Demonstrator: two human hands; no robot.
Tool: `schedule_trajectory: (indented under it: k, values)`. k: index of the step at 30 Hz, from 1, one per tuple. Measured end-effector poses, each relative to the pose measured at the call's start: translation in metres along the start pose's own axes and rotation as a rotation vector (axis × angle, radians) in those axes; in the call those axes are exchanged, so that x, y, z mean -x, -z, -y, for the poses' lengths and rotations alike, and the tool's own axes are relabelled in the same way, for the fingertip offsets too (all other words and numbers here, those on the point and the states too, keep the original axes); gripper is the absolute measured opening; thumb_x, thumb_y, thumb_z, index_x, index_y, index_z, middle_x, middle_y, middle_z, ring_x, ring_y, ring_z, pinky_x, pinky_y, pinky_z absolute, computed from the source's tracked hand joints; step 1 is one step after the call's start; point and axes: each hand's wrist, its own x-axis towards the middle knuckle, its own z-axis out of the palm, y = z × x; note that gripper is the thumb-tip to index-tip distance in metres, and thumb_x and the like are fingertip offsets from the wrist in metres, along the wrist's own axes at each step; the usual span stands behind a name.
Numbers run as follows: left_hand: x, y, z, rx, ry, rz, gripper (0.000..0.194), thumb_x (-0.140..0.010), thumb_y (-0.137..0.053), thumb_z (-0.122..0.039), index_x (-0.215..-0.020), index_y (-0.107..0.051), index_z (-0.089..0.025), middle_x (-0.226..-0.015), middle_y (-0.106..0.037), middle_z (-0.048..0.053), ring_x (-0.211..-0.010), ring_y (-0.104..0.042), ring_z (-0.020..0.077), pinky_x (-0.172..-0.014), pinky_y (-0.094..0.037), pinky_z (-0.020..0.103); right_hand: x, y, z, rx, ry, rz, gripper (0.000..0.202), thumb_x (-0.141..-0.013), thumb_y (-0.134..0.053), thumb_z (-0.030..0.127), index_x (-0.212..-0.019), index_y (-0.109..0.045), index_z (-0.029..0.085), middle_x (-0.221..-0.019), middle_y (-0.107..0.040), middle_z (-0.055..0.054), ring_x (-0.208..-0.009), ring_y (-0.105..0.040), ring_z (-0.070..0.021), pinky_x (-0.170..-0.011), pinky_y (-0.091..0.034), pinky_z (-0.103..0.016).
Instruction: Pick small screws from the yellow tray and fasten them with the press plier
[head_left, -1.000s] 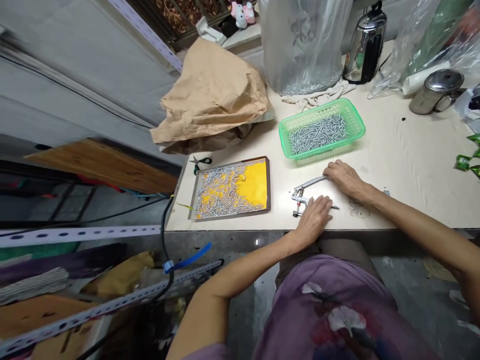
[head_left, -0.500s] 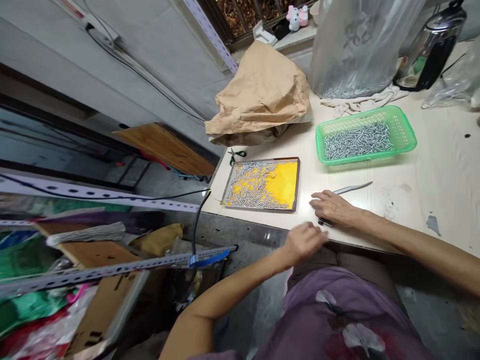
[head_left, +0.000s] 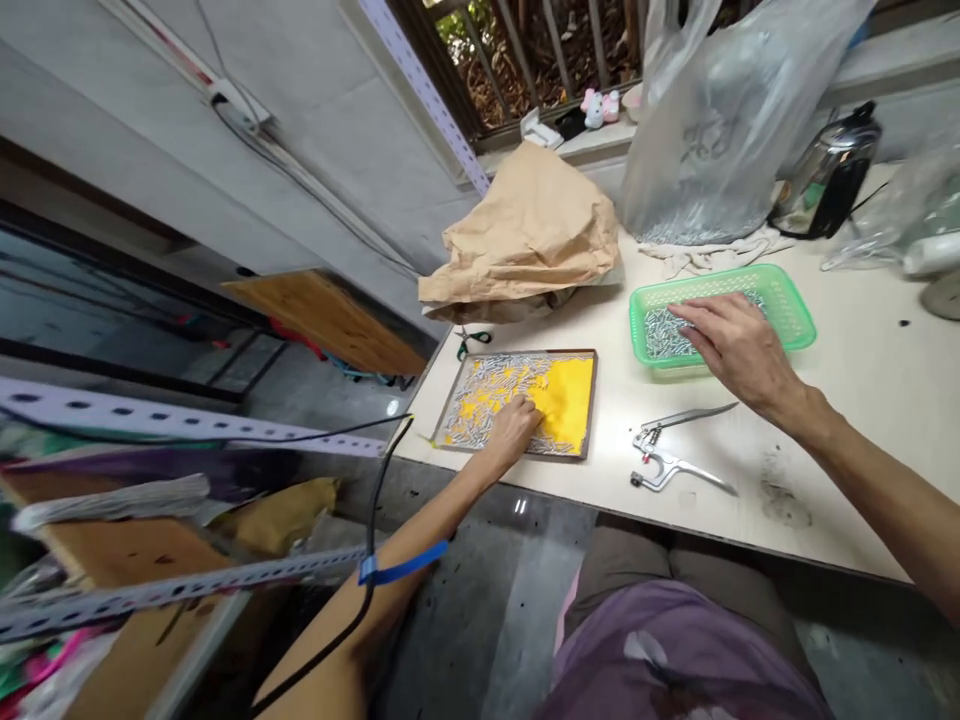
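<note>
My left hand (head_left: 514, 430) is over the shallow tray (head_left: 592, 410), its fingers curled down among small metal pins (head_left: 480, 385) scattered on the tray's yellow bottom; whether it pinches one is too small to tell. Above the green basket (head_left: 802, 325) my right hand (head_left: 739, 350) reaches with fingers spread, partly covering the metal pieces (head_left: 664, 335) inside. Metal pliers (head_left: 675, 468) with long handles lie on the table between tray and right forearm, touched by neither hand.
A crumpled brown paper bag (head_left: 536, 235) stands behind the tray, near scissors (head_left: 472, 342). Behind the basket are a large plastic bag (head_left: 720, 140), a cloth (head_left: 705, 255) and a kettle (head_left: 832, 175). A black cable (head_left: 373, 520) hangs at the table's left.
My left hand has moved from the table's front edge onto the tray. My right hand has left the pliers, uncovering them, and moved over the green basket, its fingers spread.
</note>
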Motion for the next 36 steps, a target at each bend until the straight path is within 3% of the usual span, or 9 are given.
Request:
schedule_trajectory:
  k: [3,6,10,14,22,30,36]
  values:
    - [0.002,0.007,-0.011,0.177,0.046,-0.105,0.019,-0.086,-0.055,-0.011,-0.074,-0.069,-0.015,-0.082,-0.067,0.010,-0.088,-0.057,0.0228,-0.078,-0.044,0.033,0.025,0.015,0.005,-0.023,-0.039,0.085,0.027,-0.098,-0.043,0.024,-0.109,-0.067,0.017,-0.095,-0.069,-0.009,-0.086,-0.058,-0.0210,-0.077,-0.045,-0.036]
    - [0.004,0.013,-0.046,0.601,0.169,-0.126,0.010,-0.082,-0.062,-0.019,-0.080,-0.072,-0.016,-0.081,-0.070,0.006,-0.077,-0.060,0.0177,-0.072,-0.047,0.028,0.073,0.008,0.020,-0.096,-0.010,0.346,0.019,-0.095,-0.051,0.024,-0.095,-0.068,0.017,-0.083,-0.066,-0.006,-0.079,-0.058,-0.0181,-0.069,-0.045,-0.030]
    - [0.003,0.010,-0.109,1.146,0.334,0.163,0.017,-0.074,-0.070,-0.029,-0.079,-0.073,-0.013,-0.065,-0.064,0.001,-0.052,-0.050,0.0092,-0.048,-0.038,0.020,0.128,-0.012,0.039,0.004,-0.092,0.603,0.007,-0.088,-0.062,0.023,-0.090,-0.065,0.017,-0.086,-0.064,-0.006,-0.080,-0.058,-0.0185,-0.068,-0.042,-0.030]
    - [-0.002,0.000,-0.145,1.266,0.449,0.312,0.023,-0.069,-0.075,-0.032,-0.076,-0.073,-0.010,-0.053,-0.056,-0.004,-0.042,-0.035,0.0043,-0.040,-0.026,0.018,0.147,-0.023,0.047,0.033,-0.133,0.637,0.009,-0.091,-0.057,0.021,-0.085,-0.063,0.017,-0.083,-0.062,-0.005,-0.078,-0.057,-0.0173,-0.067,-0.039,-0.028]
    - [-0.003,0.000,-0.150,1.123,0.476,0.410,0.021,-0.068,-0.075,-0.030,-0.065,-0.069,-0.011,-0.043,-0.044,-0.008,-0.039,-0.031,0.0042,-0.039,-0.025,0.019,0.148,-0.026,0.050,0.035,-0.141,0.606,0.010,-0.092,-0.055,0.017,-0.084,-0.062,0.017,-0.080,-0.062,-0.005,-0.072,-0.054,-0.0166,-0.059,-0.032,-0.028]
    - [-0.010,0.005,-0.152,1.015,0.487,0.452,0.019,-0.067,-0.076,-0.027,-0.063,-0.068,-0.011,-0.043,-0.045,-0.007,-0.038,-0.032,0.0035,-0.038,-0.025,0.018,0.152,-0.029,0.050,0.034,-0.131,0.585,0.014,-0.094,-0.052,0.018,-0.084,-0.061,0.017,-0.079,-0.060,-0.004,-0.070,-0.052,-0.0161,-0.058,-0.028,-0.028]
    - [-0.013,0.006,-0.146,1.080,0.490,0.549,0.027,-0.064,-0.080,-0.034,-0.059,-0.066,-0.011,-0.038,-0.039,-0.008,-0.035,-0.030,0.0033,-0.036,-0.020,0.018,0.153,-0.030,0.051,0.028,-0.117,0.561,0.016,-0.094,-0.050,0.017,-0.083,-0.061,0.017,-0.079,-0.061,-0.005,-0.071,-0.053,-0.0163,-0.059,-0.029,-0.028]
